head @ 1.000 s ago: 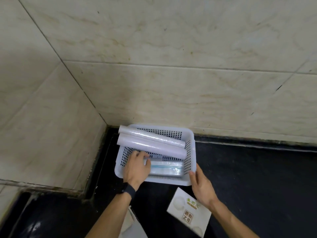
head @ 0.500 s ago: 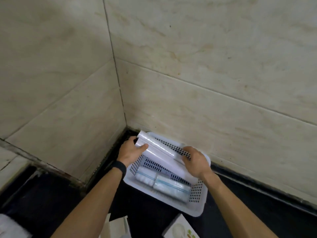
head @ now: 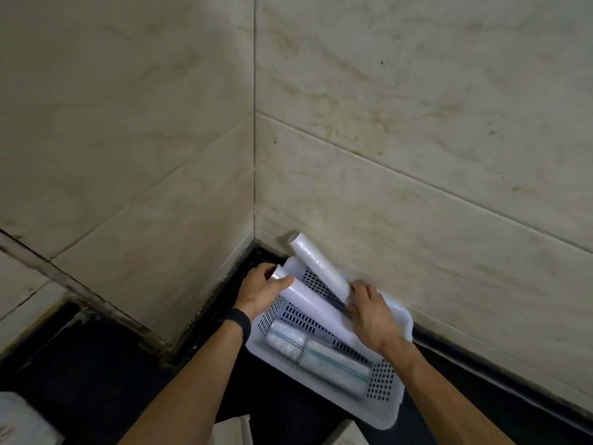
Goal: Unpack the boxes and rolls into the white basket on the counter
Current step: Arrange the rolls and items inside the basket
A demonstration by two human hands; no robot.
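Note:
The white perforated basket (head: 386,411) sits on the dark counter in the wall corner. Two clear-wrapped packs (head: 317,351) lie along its near side. My left hand (head: 261,292) grips the left end of a smooth white roll (head: 316,305) that lies across the basket. My right hand (head: 369,313) holds the lower end of a second, shiny wrapped roll (head: 319,268), tilted up with its far end against the wall.
Beige tiled walls (head: 417,155) meet in a corner right behind the basket. A dark counter (head: 96,364) runs left and right. A white box edge (head: 234,430) shows at the bottom between my arms, and a pale object (head: 19,422) lies at bottom left.
The view has swung towards the corner. My right hand has lifted the rear roll so its far end points up against the wall. My left hand stays on the front roll's end.

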